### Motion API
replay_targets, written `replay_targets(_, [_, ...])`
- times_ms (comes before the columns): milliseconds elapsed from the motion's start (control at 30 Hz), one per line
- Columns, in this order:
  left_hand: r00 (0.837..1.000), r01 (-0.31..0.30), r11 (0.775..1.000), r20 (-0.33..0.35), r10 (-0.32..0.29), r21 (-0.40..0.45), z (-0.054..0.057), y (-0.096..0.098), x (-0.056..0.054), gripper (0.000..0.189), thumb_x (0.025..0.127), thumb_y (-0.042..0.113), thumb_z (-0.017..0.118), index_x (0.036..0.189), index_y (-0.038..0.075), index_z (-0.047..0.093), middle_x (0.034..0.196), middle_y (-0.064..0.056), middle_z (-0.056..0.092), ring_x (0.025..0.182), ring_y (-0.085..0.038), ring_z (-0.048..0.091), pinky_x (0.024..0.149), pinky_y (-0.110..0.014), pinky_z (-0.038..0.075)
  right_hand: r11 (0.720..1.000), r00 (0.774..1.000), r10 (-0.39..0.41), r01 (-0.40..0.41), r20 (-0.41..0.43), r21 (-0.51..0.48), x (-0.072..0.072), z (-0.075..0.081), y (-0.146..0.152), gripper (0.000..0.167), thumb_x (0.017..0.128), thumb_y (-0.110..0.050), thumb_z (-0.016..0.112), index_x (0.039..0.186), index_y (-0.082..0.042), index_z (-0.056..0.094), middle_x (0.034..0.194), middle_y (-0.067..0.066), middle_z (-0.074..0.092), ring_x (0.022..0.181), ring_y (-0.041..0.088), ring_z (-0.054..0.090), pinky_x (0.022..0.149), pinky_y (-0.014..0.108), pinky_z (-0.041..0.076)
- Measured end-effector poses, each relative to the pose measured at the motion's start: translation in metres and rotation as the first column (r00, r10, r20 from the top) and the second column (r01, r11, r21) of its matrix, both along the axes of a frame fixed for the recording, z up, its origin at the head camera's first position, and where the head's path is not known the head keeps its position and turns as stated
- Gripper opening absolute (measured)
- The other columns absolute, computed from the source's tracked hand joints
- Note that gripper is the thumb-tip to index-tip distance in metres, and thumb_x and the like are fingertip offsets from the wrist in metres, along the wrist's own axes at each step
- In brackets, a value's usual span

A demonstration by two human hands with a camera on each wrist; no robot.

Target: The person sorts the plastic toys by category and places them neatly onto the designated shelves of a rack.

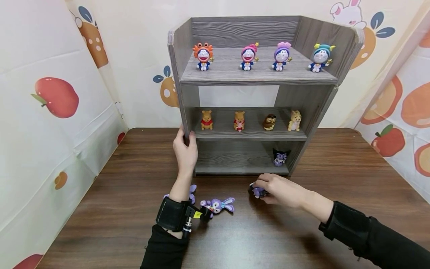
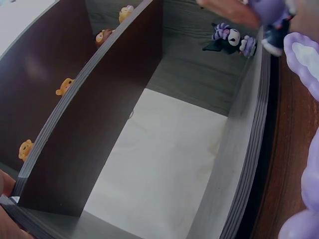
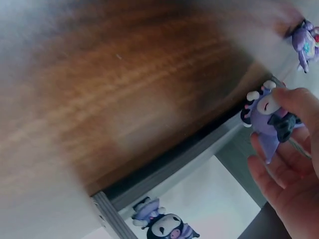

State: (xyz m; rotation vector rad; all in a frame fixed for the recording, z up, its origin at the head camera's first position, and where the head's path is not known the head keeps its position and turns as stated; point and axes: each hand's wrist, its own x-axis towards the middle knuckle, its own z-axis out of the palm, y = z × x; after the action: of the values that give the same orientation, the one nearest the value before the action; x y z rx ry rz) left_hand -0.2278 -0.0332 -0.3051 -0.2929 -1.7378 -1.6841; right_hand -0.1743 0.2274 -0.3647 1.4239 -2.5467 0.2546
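Observation:
My left hand (image 1: 186, 153) grips the left side panel of a grey wood-grain display shelf (image 1: 258, 82), thumb inside and fingers outside. Just in front of the shelf, low over the table, my right hand (image 1: 277, 188) pinches a small purple-and-black figurine (image 1: 258, 191). The right wrist view shows that figurine's white face, dark bow and white paws (image 3: 267, 117) between thumb and fingers. On the bottom tier, at the right end, stands another purple figurine with a black pointed hood (image 1: 280, 157). A purple long-eared rabbit figurine (image 1: 220, 205) lies on the table beside my left wrist.
Partly hidden behind my left wrist is another purple figurine (image 1: 192, 194). Several blue-suited cat figurines in hats (image 1: 248, 58) line the top tier. The middle tier carries bear figurines (image 1: 206, 120), an owl (image 1: 269, 122) and a yellow figurine (image 1: 295, 120). Fruit-print cloth (image 1: 57, 97) surrounds the brown table (image 1: 111, 209).

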Motion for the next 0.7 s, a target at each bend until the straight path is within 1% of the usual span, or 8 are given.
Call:
replay_targets(33, [1.000,-0.001,1.000,0.000,0.001,0.001,0.000,0.000,0.000,0.035,0.083,-0.012,0.042,0.117,-0.013,0.050,0.106,-0.030,0.055,0.078,-0.027,0.048,0.066,-0.026,0.038,1.000,1.000,-0.017,0.017,0.002,-0.007,-0.001,0.001,-0.001,0.034,0.066,-0.010,0.074,0.097,-0.004,0.060,0.087,-0.001,0.053,0.079,0.010,0.052,0.067,0.025,0.045])
replay_targets(133, [1.000,-0.003,1.000,-0.001,0.003,0.000,0.001,0.000,0.000,0.034,0.082,-0.012,0.043,0.115,-0.013,0.051,0.104,-0.030,0.055,0.079,-0.027,0.049,0.067,-0.028,0.039,0.998,0.998,-0.062,0.062,-0.010,-0.020,-0.006,0.005,-0.004,0.033,0.066,-0.009,0.074,0.095,-0.002,0.060,0.085,0.002,0.053,0.077,0.012,0.053,0.065,0.027,0.045])
replay_targets(233, [1.000,-0.003,1.000,-0.004,0.003,-0.002,0.001,0.000,0.000,0.032,0.082,-0.012,0.043,0.113,-0.014,0.052,0.099,-0.030,0.056,0.076,-0.026,0.047,0.065,-0.026,0.038,0.994,0.994,-0.111,0.111,-0.010,-0.018,-0.013,0.009,-0.006,0.030,0.067,-0.009,0.073,0.093,0.000,0.059,0.083,0.003,0.053,0.074,0.014,0.054,0.063,0.028,0.045])
replay_targets(333, [1.000,-0.001,1.000,-0.005,0.001,-0.002,0.000,0.000,-0.001,0.031,0.083,-0.012,0.043,0.112,-0.014,0.052,0.098,-0.031,0.056,0.072,-0.025,0.046,0.062,-0.024,0.036,0.985,0.985,-0.174,0.174,0.012,0.002,-0.018,0.013,-0.009,0.028,0.069,-0.009,0.072,0.093,0.000,0.059,0.082,0.003,0.054,0.073,0.014,0.055,0.061,0.028,0.045])
replay_targets(433, [1.000,0.003,1.000,-0.007,-0.003,0.000,0.000,-0.001,0.000,0.032,0.083,-0.012,0.043,0.114,-0.014,0.051,0.100,-0.031,0.055,0.071,-0.024,0.045,0.060,-0.023,0.035,0.973,0.973,-0.229,0.228,0.028,0.029,-0.025,0.016,-0.010,0.028,0.071,-0.009,0.071,0.094,0.001,0.060,0.083,0.005,0.055,0.073,0.015,0.056,0.061,0.028,0.046])
replay_targets(533, [1.000,0.007,1.000,-0.006,-0.007,0.002,0.001,-0.001,0.000,0.033,0.083,-0.012,0.043,0.115,-0.014,0.051,0.101,-0.031,0.055,0.068,-0.024,0.043,0.059,-0.023,0.034,0.965,0.966,-0.258,0.257,0.023,0.052,-0.033,0.019,-0.012,0.026,0.071,-0.008,0.071,0.092,0.002,0.060,0.081,0.006,0.056,0.071,0.015,0.055,0.059,0.028,0.045])
replay_targets(567, [1.000,0.007,1.000,-0.005,-0.007,0.003,0.001,-0.001,0.000,0.034,0.083,-0.012,0.043,0.116,-0.013,0.050,0.103,-0.030,0.055,0.070,-0.025,0.044,0.060,-0.022,0.034,0.963,0.964,-0.265,0.263,0.016,0.061,-0.036,0.019,-0.012,0.025,0.070,-0.008,0.071,0.091,0.001,0.060,0.080,0.006,0.055,0.069,0.014,0.055,0.057,0.027,0.044])
replay_targets(700, [1.000,0.004,1.000,0.007,-0.004,0.006,0.001,0.000,0.000,0.035,0.083,-0.011,0.043,0.117,-0.013,0.050,0.105,-0.030,0.055,0.074,-0.025,0.046,0.062,-0.022,0.036,0.953,0.958,-0.287,0.286,-0.001,0.101,-0.045,0.020,-0.012,0.024,0.069,-0.008,0.072,0.087,0.002,0.059,0.076,0.006,0.055,0.067,0.016,0.054,0.056,0.028,0.044])
